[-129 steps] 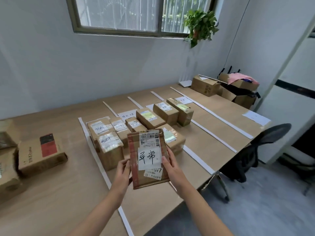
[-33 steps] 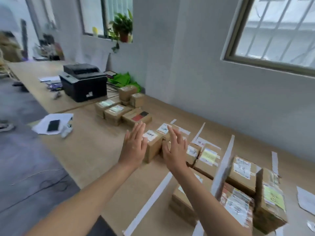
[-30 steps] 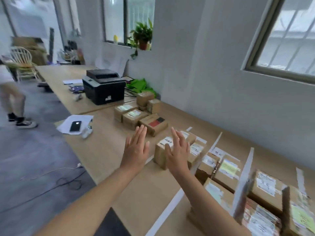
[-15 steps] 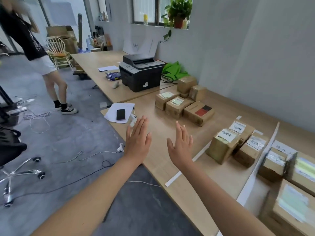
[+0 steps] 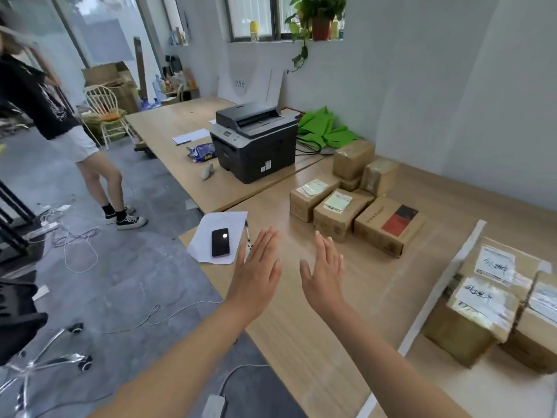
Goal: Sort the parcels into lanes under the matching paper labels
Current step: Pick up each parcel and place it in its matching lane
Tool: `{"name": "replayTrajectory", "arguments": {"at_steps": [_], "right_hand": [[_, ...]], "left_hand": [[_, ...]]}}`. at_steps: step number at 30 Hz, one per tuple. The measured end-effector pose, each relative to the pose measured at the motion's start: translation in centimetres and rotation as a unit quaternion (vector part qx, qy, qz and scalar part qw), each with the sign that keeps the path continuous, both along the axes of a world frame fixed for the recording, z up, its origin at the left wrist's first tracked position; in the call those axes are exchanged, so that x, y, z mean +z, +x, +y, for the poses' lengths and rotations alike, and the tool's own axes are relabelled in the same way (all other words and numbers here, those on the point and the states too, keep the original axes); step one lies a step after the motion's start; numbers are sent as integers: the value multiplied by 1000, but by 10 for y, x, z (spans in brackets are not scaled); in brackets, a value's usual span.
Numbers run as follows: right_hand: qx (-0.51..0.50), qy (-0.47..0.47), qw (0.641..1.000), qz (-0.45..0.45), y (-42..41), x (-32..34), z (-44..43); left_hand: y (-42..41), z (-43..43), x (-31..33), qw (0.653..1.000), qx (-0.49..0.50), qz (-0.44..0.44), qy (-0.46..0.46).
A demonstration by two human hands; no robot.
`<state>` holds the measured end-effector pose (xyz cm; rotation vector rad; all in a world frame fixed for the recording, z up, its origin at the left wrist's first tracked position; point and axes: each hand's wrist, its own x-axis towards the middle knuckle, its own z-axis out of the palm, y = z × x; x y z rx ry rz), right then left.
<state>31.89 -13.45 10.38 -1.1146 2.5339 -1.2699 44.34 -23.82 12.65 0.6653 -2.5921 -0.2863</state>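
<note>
Your left hand (image 5: pixel 256 273) and right hand (image 5: pixel 324 273) hover above the desk (image 5: pixel 301 342), fingers (image 5: pixel 266 245) straight and spread, holding nothing. The unsorted parcels (image 5: pixel 340 206) sit in a tight cluster ahead, near the printer (image 5: pixel 256 143). The sorted parcels (image 5: pixel 482 300) stand at the far right, beyond a white tape strip (image 5: pixel 446 285).

Your left hand is just beside the phone (image 5: pixel 220 242), which lies on a sheet of paper (image 5: pixel 223 221) at the desk's edge. A careless sweep could knock it to the floor. Small boxes are stacked at the back of the cluster, so pulling one out may topple its neighbours. Their labels are too small to read from here, so you risk the wrong lane if you pick without checking.
</note>
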Motion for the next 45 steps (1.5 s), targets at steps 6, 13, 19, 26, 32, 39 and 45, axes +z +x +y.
{"name": "replayTrajectory", "arguments": {"at_steps": [6, 13, 19, 26, 32, 39, 45], "right_hand": [[-30, 30, 999, -33, -56, -24, -41], [-81, 73, 990, -86, -117, -48, -61], [-173, 92, 970, -142, -174, -56, -82], [-227, 87, 942, -230, -221, -70, -120], [-264, 66, 913, -305, -248, -87, -156], [-302, 44, 891, -335, -274, -109, -175], [-344, 25, 868, -357, -283, -120, -177]], "left_hand": [[-48, -70, -31, 995, 44, 2, 85], [-116, -121, -74, 987, -6, -53, 155], [-204, -175, -91, 973, -80, -64, 207], [-284, -217, -114, 934, -133, -80, 320], [-318, -226, -130, 894, -131, -88, 419], [-348, -232, -148, 849, -109, -111, 506], [-353, -240, -157, 833, -66, -91, 542]]}}
